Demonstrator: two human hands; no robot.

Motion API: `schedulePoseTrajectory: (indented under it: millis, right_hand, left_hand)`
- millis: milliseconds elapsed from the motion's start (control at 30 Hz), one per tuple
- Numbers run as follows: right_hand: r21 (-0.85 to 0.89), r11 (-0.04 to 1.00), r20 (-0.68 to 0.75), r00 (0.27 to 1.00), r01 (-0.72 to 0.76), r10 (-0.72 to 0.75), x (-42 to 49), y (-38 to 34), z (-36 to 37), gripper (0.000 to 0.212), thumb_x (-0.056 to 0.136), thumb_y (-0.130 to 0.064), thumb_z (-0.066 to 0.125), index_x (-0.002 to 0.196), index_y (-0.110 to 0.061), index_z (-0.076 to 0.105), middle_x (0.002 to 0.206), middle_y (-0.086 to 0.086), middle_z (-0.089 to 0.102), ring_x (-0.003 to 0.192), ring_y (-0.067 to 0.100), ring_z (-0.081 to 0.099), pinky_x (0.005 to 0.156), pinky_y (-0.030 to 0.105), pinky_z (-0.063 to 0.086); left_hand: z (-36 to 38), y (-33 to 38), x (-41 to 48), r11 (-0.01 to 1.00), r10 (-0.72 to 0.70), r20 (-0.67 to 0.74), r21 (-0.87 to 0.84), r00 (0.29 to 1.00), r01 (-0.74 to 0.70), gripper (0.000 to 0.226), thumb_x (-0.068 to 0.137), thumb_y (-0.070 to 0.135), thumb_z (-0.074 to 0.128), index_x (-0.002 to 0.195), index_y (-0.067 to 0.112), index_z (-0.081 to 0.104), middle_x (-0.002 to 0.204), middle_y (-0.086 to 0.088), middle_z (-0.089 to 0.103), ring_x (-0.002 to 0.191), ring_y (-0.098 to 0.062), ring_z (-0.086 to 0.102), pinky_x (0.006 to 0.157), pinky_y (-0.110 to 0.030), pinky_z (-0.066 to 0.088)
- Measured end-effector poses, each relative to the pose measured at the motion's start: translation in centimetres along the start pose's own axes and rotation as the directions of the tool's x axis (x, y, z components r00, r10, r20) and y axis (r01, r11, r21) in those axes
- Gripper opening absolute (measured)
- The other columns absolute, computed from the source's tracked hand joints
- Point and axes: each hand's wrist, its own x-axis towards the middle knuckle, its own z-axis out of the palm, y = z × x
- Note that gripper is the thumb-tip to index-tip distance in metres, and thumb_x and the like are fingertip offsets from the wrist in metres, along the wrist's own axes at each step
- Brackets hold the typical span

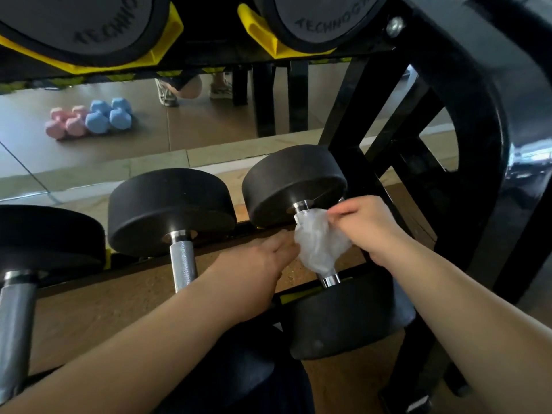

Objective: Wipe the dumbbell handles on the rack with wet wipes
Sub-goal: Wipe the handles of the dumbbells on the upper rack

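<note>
White wet wipe (321, 249) wrapped around one dumbbell handle (328, 278), centre right.
Left hand (254, 270) pinches its left edge; right hand (367, 225) grips its right side.

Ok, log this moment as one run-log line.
wet wipe: wrapped round rightmost dumbbell handle | left hand: holds wipe | right hand: pinches wipe | middle dumbbell handle: bare

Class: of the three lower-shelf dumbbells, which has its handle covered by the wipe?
The rightmost dumbbell; the white wipe covers its handle, the others' are bare.
</note>
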Motion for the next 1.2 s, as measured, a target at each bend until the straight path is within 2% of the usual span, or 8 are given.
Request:
schedulePoseTrajectory:
  millis: [167,300,467,600,733,933,1067,1200]
  right_hand:
    - [-0.264,0.955,0.155,0.983,0.134,-0.095,-0.5,-0.9,0.5,0.021,0.102,-0.035,0.059,0.113,-0.027,0.075,0.112,0.001,0.069,0.101,0.014,0.065,0.094,0.035,0.055]
    - [-0.452,0.881,0.251,0.968,0.144,-0.030,-1.2,-1.8,2.1,0.033,0.104,-0.045,0.052,0.110,-0.017,0.069,0.097,0.003,0.068,0.090,0.017,0.067,0.080,0.036,0.055]
    - [-0.467,0.884,0.298,0.945,0.021,0.135,-1.5,-3.6,5.1,0.078,0.108,-0.035,0.050,0.162,-0.003,0.004,0.166,0.020,0.017,0.148,0.039,0.031,0.117,0.045,0.031]
    - [-0.493,0.870,0.283,0.943,-0.016,0.177,-1.5,-3.8,5.5,0.084,0.105,-0.013,0.050,0.160,-0.002,-0.013,0.168,0.019,0.011,0.152,0.040,0.025,0.121,0.047,0.027]
    - [-0.580,0.811,0.252,0.964,0.076,0.089,-2.4,-3.9,4.8,0.068,0.103,-0.007,0.046,0.159,0.003,0.008,0.138,0.022,0.047,0.122,0.035,0.054,0.094,0.038,0.044]
    - [-0.545,0.792,0.330,0.939,0.274,-0.098,-4.0,-3.1,2.4,0.049,0.103,-0.006,0.043,0.150,-0.003,0.030,0.111,0.009,0.050,0.088,0.019,0.052,0.073,0.031,0.042]
    - [-0.499,0.856,0.296,0.955,0.132,0.026,-3.3,-3.9,2.6,0.060,0.106,-0.009,0.042,0.161,-0.007,0.017,0.146,0.023,0.046,0.128,0.033,0.053,0.095,0.034,0.044]
    - [-0.583,0.776,0.340,0.940,0.243,-0.038,-3.8,-4.3,3.4,0.047,0.103,-0.005,0.043,0.147,0.003,0.030,0.136,0.023,0.047,0.100,0.030,0.062,0.077,0.036,0.048]
  left_hand:
    - [0.4,-1.6,0.8,0.979,0.002,0.069,-0.203,0.998,0.012,0.066,0.100,0.013,0.058,0.158,0.034,0.036,0.156,0.007,0.044,0.131,-0.019,0.055,0.101,-0.038,0.051]
    - [0.6,-2.0,1.1,0.971,-0.023,0.030,-0.236,0.999,0.029,0.058,0.097,0.010,0.055,0.150,0.033,0.047,0.143,0.007,0.054,0.120,-0.019,0.060,0.096,-0.039,0.053]
    - [1.2,-2.0,1.2,0.979,-0.083,0.081,-0.177,0.993,0.096,0.076,0.092,0.009,0.061,0.156,0.038,0.032,0.144,0.007,0.050,0.120,-0.019,0.059,0.095,-0.040,0.055]
    - [1.3,-1.9,1.4,0.979,-0.127,0.129,-0.144,0.984,0.145,0.075,0.092,0.012,0.066,0.154,0.038,0.033,0.149,0.009,0.047,0.126,-0.018,0.056,0.098,-0.038,0.055]
    - [1.1,-1.9,1.3,0.972,-0.152,0.156,-0.153,0.976,0.176,0.068,0.094,0.012,0.062,0.154,0.034,0.037,0.152,0.008,0.046,0.130,-0.017,0.054,0.100,-0.033,0.053]
    - [0.7,-2.1,1.0,0.952,-0.180,0.197,-0.212,0.964,0.221,0.067,0.095,0.011,0.060,0.154,0.032,0.038,0.154,0.005,0.045,0.133,-0.018,0.052,0.103,-0.035,0.052]
    - [0.5,-2.2,1.0,0.950,-0.192,0.217,-0.202,0.957,0.237,0.066,0.094,0.010,0.058,0.154,0.029,0.039,0.155,0.003,0.045,0.135,-0.021,0.051,0.105,-0.035,0.050]
    - [0.3,-2.1,1.0,0.948,-0.194,0.204,-0.212,0.959,0.237,0.067,0.096,0.013,0.058,0.156,0.029,0.034,0.155,0.001,0.045,0.134,-0.022,0.052,0.104,-0.039,0.051]
